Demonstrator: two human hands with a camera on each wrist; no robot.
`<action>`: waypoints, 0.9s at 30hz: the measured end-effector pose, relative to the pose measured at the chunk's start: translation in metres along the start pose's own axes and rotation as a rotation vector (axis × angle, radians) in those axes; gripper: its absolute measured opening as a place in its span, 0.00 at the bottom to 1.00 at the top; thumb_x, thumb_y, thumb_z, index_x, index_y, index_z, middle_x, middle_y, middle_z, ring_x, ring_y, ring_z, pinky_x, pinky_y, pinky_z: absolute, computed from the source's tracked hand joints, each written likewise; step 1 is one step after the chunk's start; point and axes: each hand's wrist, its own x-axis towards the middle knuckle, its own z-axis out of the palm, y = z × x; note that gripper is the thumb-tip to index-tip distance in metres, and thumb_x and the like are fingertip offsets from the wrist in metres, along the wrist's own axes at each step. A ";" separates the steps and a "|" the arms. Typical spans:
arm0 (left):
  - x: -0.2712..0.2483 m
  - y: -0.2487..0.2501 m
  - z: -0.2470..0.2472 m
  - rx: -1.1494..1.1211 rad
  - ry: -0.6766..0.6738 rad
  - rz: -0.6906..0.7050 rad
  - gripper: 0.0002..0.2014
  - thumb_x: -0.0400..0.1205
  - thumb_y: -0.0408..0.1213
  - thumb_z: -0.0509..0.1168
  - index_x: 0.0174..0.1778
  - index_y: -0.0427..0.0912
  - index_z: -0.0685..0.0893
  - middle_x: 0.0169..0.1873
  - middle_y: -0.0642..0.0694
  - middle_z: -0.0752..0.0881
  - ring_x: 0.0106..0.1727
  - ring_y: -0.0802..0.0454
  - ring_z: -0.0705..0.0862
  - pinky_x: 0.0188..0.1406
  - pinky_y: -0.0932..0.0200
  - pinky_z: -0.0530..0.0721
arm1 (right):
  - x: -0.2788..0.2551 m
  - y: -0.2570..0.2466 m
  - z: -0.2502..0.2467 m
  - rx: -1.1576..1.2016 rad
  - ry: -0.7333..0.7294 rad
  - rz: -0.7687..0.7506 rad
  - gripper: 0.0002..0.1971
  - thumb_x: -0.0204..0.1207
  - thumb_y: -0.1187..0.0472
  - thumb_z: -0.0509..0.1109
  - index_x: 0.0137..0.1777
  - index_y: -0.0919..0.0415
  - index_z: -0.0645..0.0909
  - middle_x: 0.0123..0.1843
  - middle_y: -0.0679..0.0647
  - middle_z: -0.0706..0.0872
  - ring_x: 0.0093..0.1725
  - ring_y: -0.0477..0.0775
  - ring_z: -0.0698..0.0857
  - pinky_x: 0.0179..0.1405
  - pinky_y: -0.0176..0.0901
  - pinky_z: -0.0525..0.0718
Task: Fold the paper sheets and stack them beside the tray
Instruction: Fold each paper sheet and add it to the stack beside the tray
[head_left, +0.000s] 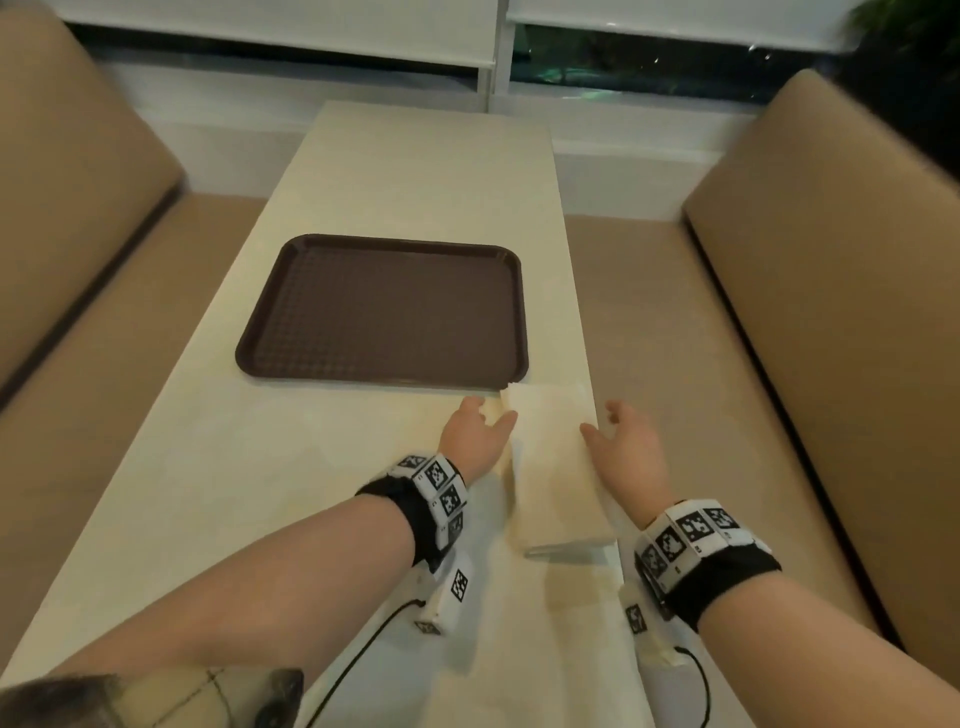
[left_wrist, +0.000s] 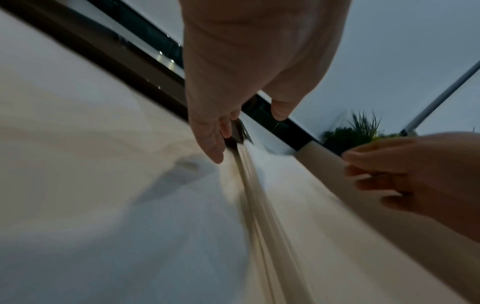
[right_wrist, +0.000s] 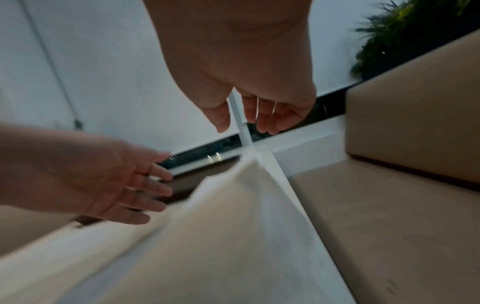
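Nearest the viewer, at 6 o'clock in the head view, two bare forearms reach forward over the pale counter (head_left: 218, 467), each wrist wrapped in a black band (head_left: 400, 512) set with square black-and-white markers, a thin cable trailing back from each.

Between the hands, at about 5 o'clock from the counter's middle, lies a folded paper sheet (head_left: 556, 467), cream against the cream top, its right edge running along the counter's right edge. More pale paper lies flat under the forearms toward the viewer; how many sheets are there cannot be told.

The left hand (head_left: 475, 428) sits at the folded sheet's 9 o'clock side, its grip apart, fingers loose and straight, tips at the sheet's left edge. The left wrist view shows those fingertips (left_wrist: 215, 152) low by stacked paper edges, though blur hides whether they touch.

The right hand (head_left: 626, 439) hovers at the sheet's 3 o'clock side, past the counter's edge, grip also apart and holding nothing; the right wrist view shows its fingers (right_wrist: 262, 117) loosely spread above the paper.

Farther on, at 12 o'clock from the folded sheet, a dark brown tray (head_left: 382, 312) rests flat, its near right corner just beside the sheet's far left corner.

Tan bench seats (head_left: 831, 291) flank the counter at 3 and 9 o'clock, with a window (head_left: 649, 65) at the far end.
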 end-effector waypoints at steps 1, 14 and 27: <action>-0.001 0.001 -0.015 -0.001 0.009 0.013 0.29 0.83 0.52 0.63 0.77 0.41 0.67 0.69 0.40 0.78 0.68 0.44 0.77 0.65 0.54 0.74 | -0.008 -0.005 -0.006 -0.034 0.032 -0.077 0.21 0.80 0.56 0.67 0.72 0.62 0.74 0.67 0.57 0.81 0.69 0.60 0.76 0.66 0.48 0.73; -0.058 -0.066 -0.150 0.285 0.003 0.097 0.21 0.82 0.47 0.66 0.70 0.43 0.76 0.66 0.46 0.79 0.64 0.48 0.80 0.64 0.53 0.77 | -0.139 -0.043 0.095 -0.566 -0.549 -0.516 0.24 0.75 0.49 0.70 0.68 0.59 0.75 0.64 0.54 0.76 0.63 0.58 0.74 0.62 0.50 0.77; -0.102 -0.121 -0.172 0.520 -0.211 0.043 0.21 0.80 0.48 0.68 0.68 0.46 0.79 0.64 0.46 0.81 0.62 0.49 0.79 0.59 0.60 0.74 | -0.097 -0.081 0.132 -0.695 -0.392 -0.249 0.30 0.76 0.57 0.68 0.76 0.55 0.60 0.67 0.57 0.74 0.64 0.60 0.75 0.59 0.51 0.79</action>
